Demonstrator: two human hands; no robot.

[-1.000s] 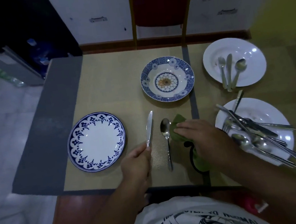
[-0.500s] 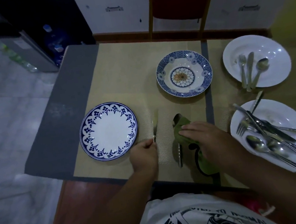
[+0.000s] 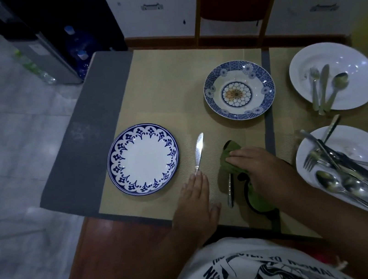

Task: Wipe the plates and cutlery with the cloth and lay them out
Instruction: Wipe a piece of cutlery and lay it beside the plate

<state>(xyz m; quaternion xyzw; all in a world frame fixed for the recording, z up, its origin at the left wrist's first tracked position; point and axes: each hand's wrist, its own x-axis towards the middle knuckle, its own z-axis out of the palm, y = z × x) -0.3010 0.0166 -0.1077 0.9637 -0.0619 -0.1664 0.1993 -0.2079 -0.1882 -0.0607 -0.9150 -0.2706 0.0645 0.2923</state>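
Left hand point(image 3: 196, 200), fingers straight, lay on shiny metal knife point(image 3: 199, 152), blade past fingertips. Right hand point(image 3: 262, 170), fingers flat, pressed crumpled green cloth point(image 3: 229, 163) w/ slim metal handle point(image 3: 230, 190) beneath.

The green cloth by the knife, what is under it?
A metal cutlery handle pokes out from under the green cloth, where the right hand rests. Its head is covered, so its type is unknown.

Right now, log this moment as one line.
step: laying cutlery | left hand: flat, fingertips at knife handle | right hand: presses green cloth over spoon | blue-rimmed plate: left of knife
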